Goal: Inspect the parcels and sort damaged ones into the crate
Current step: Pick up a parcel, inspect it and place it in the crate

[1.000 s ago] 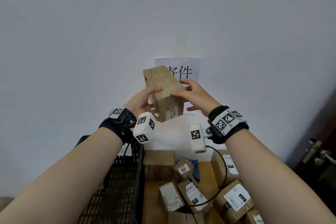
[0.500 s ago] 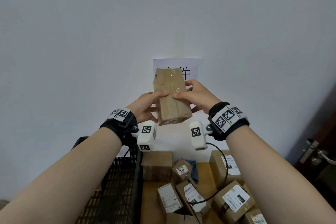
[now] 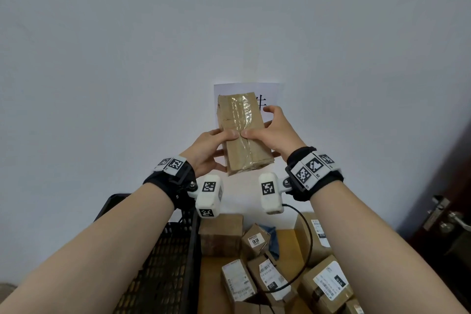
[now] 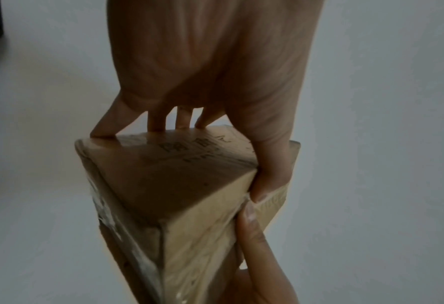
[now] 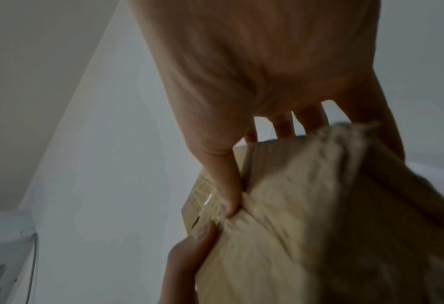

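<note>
Head view: Held the parcel (image 3: 242, 132) up before the wall, well above the table (image 3: 288, 245) and the crate (image 3: 163, 262) at lower left. Gripped it with the left hand (image 3: 206, 150) and right hand (image 3: 276, 132), thumbs meeting on the taped face, fingers curled behind. Hid most of the sign (image 3: 270, 92), leaving only a sliver of one black character. Below, read "010" on a label of one of the table parcels (image 3: 328, 285). Compared with a second ago: turned the taped face to the camera, lost sight of the white end label, covered more of the sign.

Left wrist view: Pinched the parcel (image 4: 179, 195) in the left hand (image 4: 210, 61), thumb in front, fingertips behind. Faint print on the side face, unreadable.

Right wrist view: Clasped the blurred parcel (image 5: 293, 226) in the right hand (image 5: 254, 61), thumb pressed on the tape.
</note>
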Demonstrator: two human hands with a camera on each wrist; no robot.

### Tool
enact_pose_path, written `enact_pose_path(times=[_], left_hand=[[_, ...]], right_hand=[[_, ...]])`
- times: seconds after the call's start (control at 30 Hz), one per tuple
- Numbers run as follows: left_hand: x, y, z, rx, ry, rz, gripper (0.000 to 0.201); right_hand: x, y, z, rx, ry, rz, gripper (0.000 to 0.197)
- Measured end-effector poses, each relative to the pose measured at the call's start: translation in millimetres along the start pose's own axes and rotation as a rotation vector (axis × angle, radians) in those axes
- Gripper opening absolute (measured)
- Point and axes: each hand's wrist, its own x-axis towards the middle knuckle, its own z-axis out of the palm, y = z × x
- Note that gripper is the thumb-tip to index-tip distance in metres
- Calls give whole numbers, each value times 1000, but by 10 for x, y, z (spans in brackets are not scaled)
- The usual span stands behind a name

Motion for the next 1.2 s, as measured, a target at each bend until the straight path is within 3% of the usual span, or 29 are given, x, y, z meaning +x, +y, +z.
enact_pose_path(times=[0.1,0.2,0.27,0.37,0.47,0.53,0.57,0.63,0.67,0.77,0.87,1.03,1.2], left_hand=[[-15,-40,22,-51,2,-7,35],[-10,-55,-28,0,16,12,47],[8,-61,-69,69,13,23,66],[-33,-33,-77,221,10,20,112],[-17,-60,-120,307,-20,2,130],[-2,-75,-105,256,-42,-9,126],[-40,-49,-62,223,-60,-20,110],[-146,36,47,190,-64,-22,53],[-178,75,77,155,-44,-19,39],[-89,74,66,99,-2,-36,50],[26,33,12,76,41,-17,83],[-80,103,45,81,-17,-71,60],[-118,149,74,75,-76,-123,73]], right_hand=[[27,-18,12,-29,7,-23,93],[26,-22,-8,-123,-82,11,86],[15,-23,-31,-148,-142,49,78],[6,-62,-77,-17,-177,106,53],[-6,-128,-99,160,-174,109,46],[5,-135,-82,202,-143,100,57],[24,-119,-68,210,-112,94,59],[59,-60,-43,227,-24,99,56],[76,-22,-35,236,11,97,55],[101,51,-12,293,15,40,59],[113,64,27,241,14,-53,62],[113,123,25,180,-6,-109,75],[87,122,36,124,-19,-154,74]])
